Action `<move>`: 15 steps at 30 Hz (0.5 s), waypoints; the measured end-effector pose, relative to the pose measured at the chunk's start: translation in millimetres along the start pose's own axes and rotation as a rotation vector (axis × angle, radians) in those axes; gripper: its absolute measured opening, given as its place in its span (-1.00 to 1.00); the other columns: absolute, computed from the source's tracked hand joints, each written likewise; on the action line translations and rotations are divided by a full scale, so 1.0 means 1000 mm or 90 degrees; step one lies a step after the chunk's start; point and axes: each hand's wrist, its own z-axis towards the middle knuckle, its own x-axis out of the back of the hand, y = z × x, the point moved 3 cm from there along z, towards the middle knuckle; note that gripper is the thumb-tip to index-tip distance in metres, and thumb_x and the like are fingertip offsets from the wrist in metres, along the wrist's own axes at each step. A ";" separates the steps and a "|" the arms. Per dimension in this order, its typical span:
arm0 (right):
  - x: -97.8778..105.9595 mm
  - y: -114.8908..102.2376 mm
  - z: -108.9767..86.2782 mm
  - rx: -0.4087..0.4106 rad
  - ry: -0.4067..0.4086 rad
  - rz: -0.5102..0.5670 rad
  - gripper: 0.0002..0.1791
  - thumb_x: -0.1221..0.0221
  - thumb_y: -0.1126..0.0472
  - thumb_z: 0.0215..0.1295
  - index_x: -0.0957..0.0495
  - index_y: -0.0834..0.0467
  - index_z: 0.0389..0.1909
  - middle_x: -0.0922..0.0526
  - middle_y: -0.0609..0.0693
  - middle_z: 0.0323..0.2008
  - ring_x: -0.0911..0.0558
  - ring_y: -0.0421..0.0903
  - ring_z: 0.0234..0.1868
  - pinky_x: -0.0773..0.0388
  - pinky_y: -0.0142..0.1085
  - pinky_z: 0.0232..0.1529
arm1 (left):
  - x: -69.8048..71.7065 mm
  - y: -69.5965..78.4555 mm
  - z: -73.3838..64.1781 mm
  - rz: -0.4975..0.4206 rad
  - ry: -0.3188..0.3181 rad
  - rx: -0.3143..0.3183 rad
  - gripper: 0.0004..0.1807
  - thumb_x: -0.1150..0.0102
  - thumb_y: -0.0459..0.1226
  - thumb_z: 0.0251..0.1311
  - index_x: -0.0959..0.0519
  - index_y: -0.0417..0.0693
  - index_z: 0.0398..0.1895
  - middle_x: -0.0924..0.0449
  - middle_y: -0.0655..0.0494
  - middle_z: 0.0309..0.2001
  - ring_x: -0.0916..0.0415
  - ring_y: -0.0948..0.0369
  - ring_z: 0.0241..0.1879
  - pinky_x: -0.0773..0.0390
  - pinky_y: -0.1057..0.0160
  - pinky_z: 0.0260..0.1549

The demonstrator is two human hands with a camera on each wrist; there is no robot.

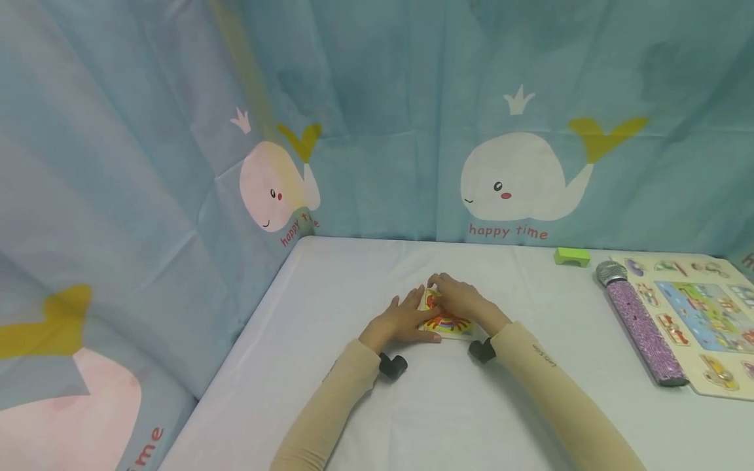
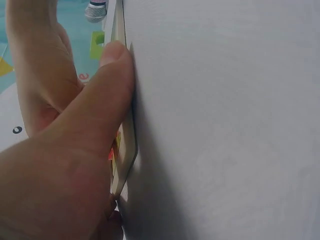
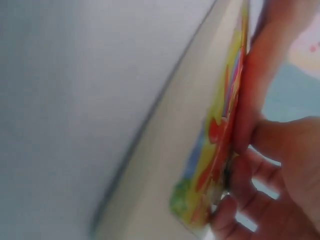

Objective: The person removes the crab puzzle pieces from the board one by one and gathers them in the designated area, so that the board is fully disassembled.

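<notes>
A small wooden picture puzzle point(image 1: 448, 325), printed with an orange animal and a rainbow on yellow, lies on the white table. My left hand point(image 1: 403, 320) rests at its left side with fingers spread. The left thumb point(image 2: 107, 95) lies straight along the near edge of the light wooden board point(image 2: 128, 142), and another left finger reaches over the picture. From the right, my right hand point(image 1: 462, 301) bends over the upper part of the puzzle. Its curled fingertips point(image 3: 225, 212) hold a puzzle piece at the picture's far end; the hand hides most of that piece.
A green arched block point(image 1: 571, 256) stands near the table's back edge. Farther right, a microphone with a purple glittery handle point(image 1: 645, 330) lies against a larger peg puzzle board point(image 1: 701, 386). Blue whale-print curtains point(image 1: 377, 183) hang behind and left of the white table point(image 1: 330, 288).
</notes>
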 end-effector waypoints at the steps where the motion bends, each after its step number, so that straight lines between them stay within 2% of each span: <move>1: 0.000 0.002 0.001 -0.002 0.009 0.001 -0.70 -0.07 0.17 0.29 -0.43 0.07 0.04 -0.49 0.01 -0.09 -0.55 -0.05 -0.22 -0.47 0.10 -0.03 | 0.000 0.000 0.000 0.003 0.001 0.000 -0.21 0.07 0.32 0.07 0.02 0.50 0.38 0.39 -0.03 0.48 0.37 0.04 0.46 0.21 -0.19 0.34; 7: 0.002 0.007 0.000 0.022 0.047 0.009 -0.79 -0.14 0.17 0.23 -0.51 0.08 -0.12 -0.51 0.00 -0.25 -0.51 -0.12 -0.32 -0.50 -0.07 -0.17 | -0.002 -0.001 0.002 0.008 0.000 -0.001 -0.22 0.10 0.34 0.07 0.01 0.50 0.38 0.41 -0.03 0.48 0.40 0.05 0.47 0.21 -0.18 0.34; 10: 0.002 0.008 -0.001 0.027 0.040 0.025 -0.80 -0.14 0.17 0.24 -0.48 0.07 -0.13 -0.55 0.00 -0.28 -0.52 -0.12 -0.34 -0.50 -0.13 -0.23 | -0.003 -0.001 0.003 0.012 -0.004 0.002 -0.22 0.11 0.34 0.07 0.02 0.52 0.38 0.41 -0.02 0.48 0.40 0.06 0.47 0.20 -0.18 0.34; 15: -0.001 0.012 -0.001 0.007 0.019 0.056 -0.82 -0.10 0.17 0.27 -0.45 0.04 -0.11 -0.61 0.02 -0.23 -0.55 -0.09 -0.27 -0.50 -0.08 -0.15 | -0.003 -0.001 0.003 0.014 -0.007 0.005 -0.22 0.10 0.34 0.07 0.03 0.53 0.38 0.40 -0.02 0.48 0.39 0.06 0.47 0.20 -0.19 0.34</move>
